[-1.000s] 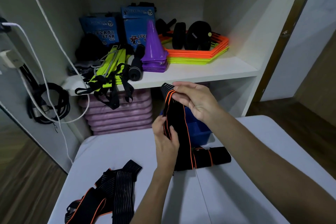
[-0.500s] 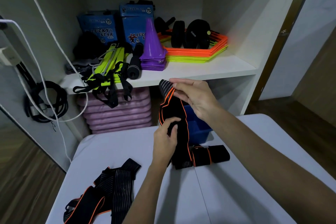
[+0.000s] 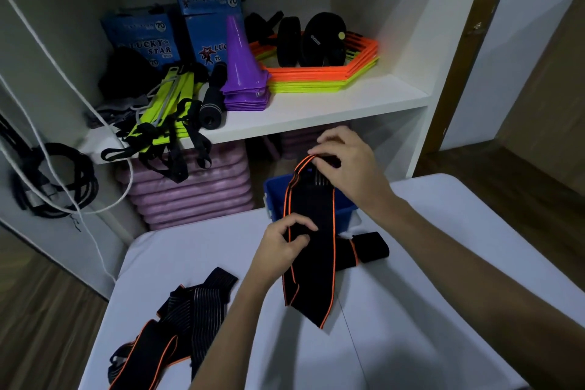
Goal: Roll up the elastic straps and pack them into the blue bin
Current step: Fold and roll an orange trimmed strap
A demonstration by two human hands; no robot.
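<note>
I hold a black elastic strap with orange edges point(image 3: 313, 260) upright over the white table point(image 3: 411, 310). My right hand point(image 3: 345, 165) pinches its top end, which is folded over. My left hand point(image 3: 285, 244) grips the strap's left edge lower down. The strap's tail lies on the table toward the right point(image 3: 368, 247). Behind the strap stands the blue bin point(image 3: 274, 196) at the table's far edge, mostly hidden. A pile of more black straps point(image 3: 177, 320) lies at the table's near left.
A white shelf point(image 3: 316, 108) behind the table carries purple cones point(image 3: 243, 73), orange and yellow hexagon rings point(image 3: 326, 73), black wheels and a yellow-green ladder with black straps. Pink mats point(image 3: 196, 193) are stacked below. Cables hang at the left wall.
My right hand lowered the strap's top end slightly and folded it over. My left hand slid to the strap's left edge. The strap now faces me flat and wider.
</note>
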